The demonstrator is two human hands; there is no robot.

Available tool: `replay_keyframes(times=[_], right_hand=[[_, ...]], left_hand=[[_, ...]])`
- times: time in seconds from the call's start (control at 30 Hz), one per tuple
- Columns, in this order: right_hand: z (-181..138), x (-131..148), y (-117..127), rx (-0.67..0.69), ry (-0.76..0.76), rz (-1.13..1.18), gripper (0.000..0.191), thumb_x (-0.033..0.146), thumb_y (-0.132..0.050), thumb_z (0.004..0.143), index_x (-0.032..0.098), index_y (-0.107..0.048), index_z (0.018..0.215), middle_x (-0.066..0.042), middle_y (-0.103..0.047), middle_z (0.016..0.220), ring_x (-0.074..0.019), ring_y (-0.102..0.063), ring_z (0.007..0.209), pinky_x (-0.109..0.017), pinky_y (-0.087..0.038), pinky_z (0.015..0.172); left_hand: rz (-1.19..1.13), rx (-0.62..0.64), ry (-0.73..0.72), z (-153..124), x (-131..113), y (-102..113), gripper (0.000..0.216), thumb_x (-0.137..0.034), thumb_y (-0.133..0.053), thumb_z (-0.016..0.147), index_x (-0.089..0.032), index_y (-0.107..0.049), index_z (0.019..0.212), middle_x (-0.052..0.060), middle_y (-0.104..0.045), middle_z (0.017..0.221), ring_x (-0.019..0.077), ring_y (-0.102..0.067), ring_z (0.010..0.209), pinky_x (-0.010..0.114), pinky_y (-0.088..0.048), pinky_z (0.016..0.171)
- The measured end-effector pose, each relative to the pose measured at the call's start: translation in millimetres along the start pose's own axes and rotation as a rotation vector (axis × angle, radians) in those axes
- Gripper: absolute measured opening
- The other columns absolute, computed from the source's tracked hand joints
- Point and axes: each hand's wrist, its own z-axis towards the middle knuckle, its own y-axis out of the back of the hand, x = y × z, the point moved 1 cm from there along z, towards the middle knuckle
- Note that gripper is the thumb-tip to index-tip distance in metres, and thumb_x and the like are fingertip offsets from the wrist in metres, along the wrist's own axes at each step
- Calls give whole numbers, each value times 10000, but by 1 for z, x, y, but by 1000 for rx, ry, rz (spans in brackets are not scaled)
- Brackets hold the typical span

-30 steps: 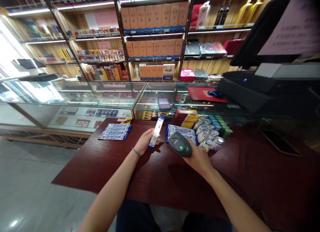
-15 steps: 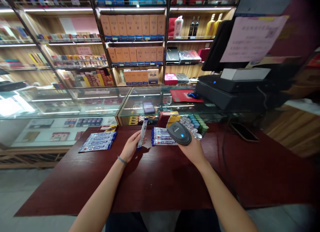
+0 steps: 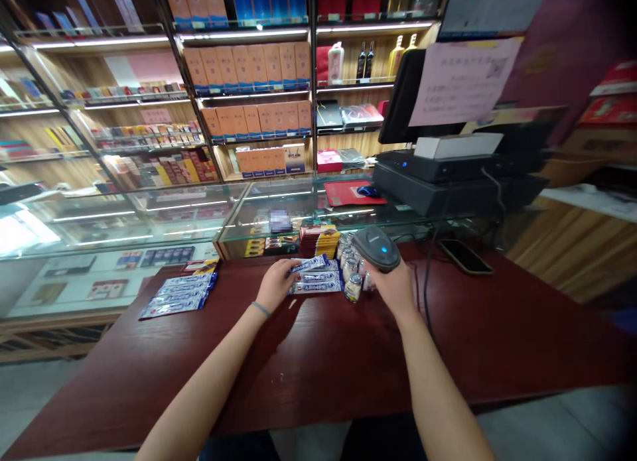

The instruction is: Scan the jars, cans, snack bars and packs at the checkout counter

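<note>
"What are you seeing at the left hand (image 3: 276, 283)?"

"Through the head view, I'm seeing it pinching the left end of a slim blue-and-white packet (image 3: 312, 263). The fingers are lying over the wrapper, but I'm not making out the thumb, so I can't tell how it is pressing."

"And where is that packet sitting?"

"It's slanting over the far side of a row of matching packets (image 3: 318, 287) on the dark red table (image 3: 323, 375). I can't tell whether it's touching them."

"How is the right hand (image 3: 397, 290) doing?"

"I'm watching it gripping a dark barcode scanner (image 3: 375, 243), with a blue light (image 3: 383, 250) glowing on top. The fingers are curling round it from below, mostly hiding from me, so I can't tell each one's position."

"What's surrounding them?"

"Small lidded jars (image 3: 353, 287) are standing just right of the row, some hiding behind the scanner. A stack of red-and-yellow boxes (image 3: 318, 240) is rising behind the row. Well off to the left, I'm seeing another group of packets (image 3: 179, 294) lying on the table, and a phone (image 3: 466, 257) is resting right of the right hand."
</note>
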Motion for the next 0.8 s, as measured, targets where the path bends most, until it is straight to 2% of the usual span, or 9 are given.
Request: replay_keyframes(times=[0.17, 0.33, 0.5, 0.8], right_hand=[[6, -5, 9, -35, -40, 34, 306, 439, -676, 763, 189, -679, 940, -146, -765, 951, -322, -718, 944, -389, -559, 760], [8, -10, 10, -68, -52, 49, 353, 458, -663, 768, 183, -675, 990, -128, -762, 878, -316, -719, 933, -371, -560, 741], [7, -13, 8, -89, -66, 56, 326, 461, -670, 754, 188, -667, 932, -129, -761, 892, -309, -716, 925, -367, -556, 738], [7, -14, 8, -104, -52, 58, 287, 460, -681, 751, 198, -666, 868, -126, -756, 862, -305, -715, 911, -365, -554, 735]], left_hand=[[72, 59, -40, 15, -1, -29, 278, -156, -608, 870, -230, -708, 1118, 82, -707, 1106, 250, -630, 1067, 403, -491, 994], [147, 87, -89, 22, 2, -47, 293, -107, -584, 861, -211, -717, 1101, 92, -714, 1102, 256, -632, 1067, 407, -488, 981], [217, 97, -127, 23, 1, -54, 278, -102, -572, 871, -207, -724, 1079, 80, -733, 1084, 252, -643, 1047, 422, -475, 966], [182, 65, -152, 21, -1, -54, 269, -108, -585, 872, -194, -714, 1091, 82, -734, 1096, 255, -642, 1049, 427, -469, 956]])
